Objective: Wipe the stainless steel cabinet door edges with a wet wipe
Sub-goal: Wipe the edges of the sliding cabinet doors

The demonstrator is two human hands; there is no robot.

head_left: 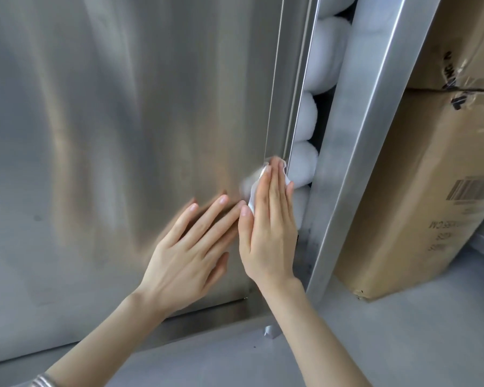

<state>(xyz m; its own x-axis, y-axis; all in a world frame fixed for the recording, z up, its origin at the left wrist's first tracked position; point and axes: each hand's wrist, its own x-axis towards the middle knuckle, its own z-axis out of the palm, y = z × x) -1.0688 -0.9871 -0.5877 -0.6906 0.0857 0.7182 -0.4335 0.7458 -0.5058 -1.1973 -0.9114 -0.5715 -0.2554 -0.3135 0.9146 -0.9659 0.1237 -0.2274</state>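
A large stainless steel cabinet door fills the left and middle of the view. Its right edge strip runs down to the hands. My right hand lies flat with straight fingers and presses a white wet wipe against that edge, low on the door. The wipe shows at the fingertips and along the thumb side. My left hand rests flat on the door face just left of the right hand, fingers spread and straight.
Several white rolls are stacked in the gap right of the door. A steel frame post stands beside them. Taped cardboard boxes stand at the right on a grey floor.
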